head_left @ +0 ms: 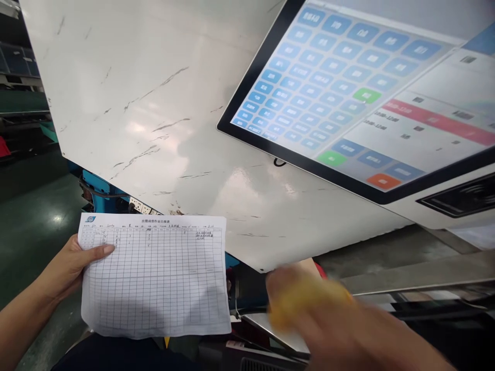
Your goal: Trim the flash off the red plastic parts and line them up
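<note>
A printed form sheet [154, 288] with a ruled table and a few handwritten entries near its top is held at its left edge by my left hand [75, 263]. The thumb lies on the front of the paper, and the other fingers are behind it. To the right of the sheet, my right hand [325, 324] is smeared by motion. Something yellow [309, 301] shows at its fingers, too blurred to name, and whether the hand grips it cannot be made out.
A tilted touchscreen monitor [348, 93] with blue, green and orange buttons stands at upper right on a white marble-patterned tabletop [147, 129]. The table edge runs just beyond the sheet. Below it are power sockets [141, 206] and blue machine parts [98, 188]. Dark green floor [34, 221] lies at left.
</note>
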